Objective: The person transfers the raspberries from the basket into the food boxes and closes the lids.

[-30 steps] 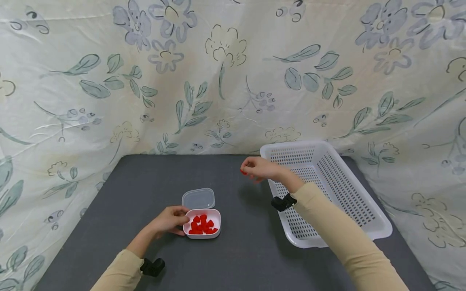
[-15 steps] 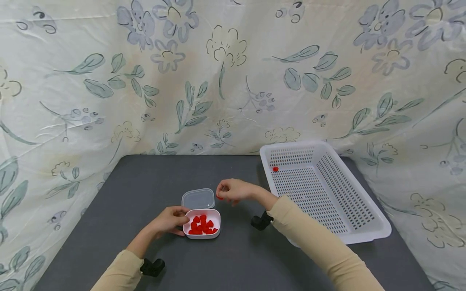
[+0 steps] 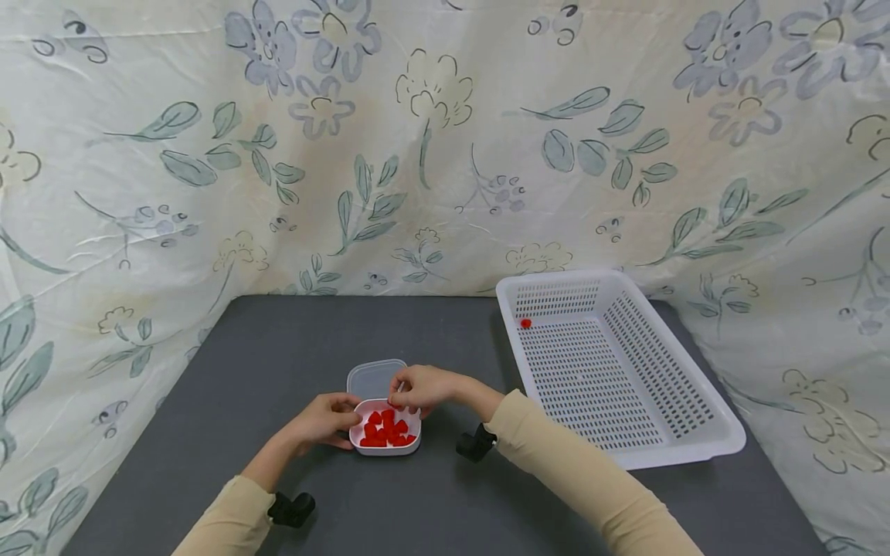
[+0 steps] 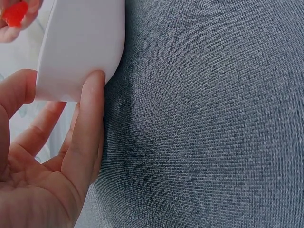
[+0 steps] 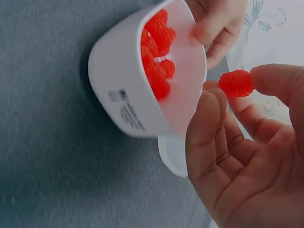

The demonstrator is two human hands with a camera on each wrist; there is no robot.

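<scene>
One grey worktop (image 3: 278, 363) carries everything we log. White basket (image 3: 619, 363) sits well right of the small white tub (image 3: 386, 436), one red berry (image 3: 525, 323) in its far corner. Tub holds a heap of berries (image 3: 385, 431). Left hand (image 3: 323, 421) grips the tub's left wall. Right hand (image 3: 420, 386), over the tub, pinches a single raspberry (image 5: 236, 82).

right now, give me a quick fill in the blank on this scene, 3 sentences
1. The right hand pinches one red ____.
2. The left hand holds the side of the white tub, whose lid lies ____ on the table.
3. The basket holds ____ berry.

Missing words: berry; off; one
</scene>
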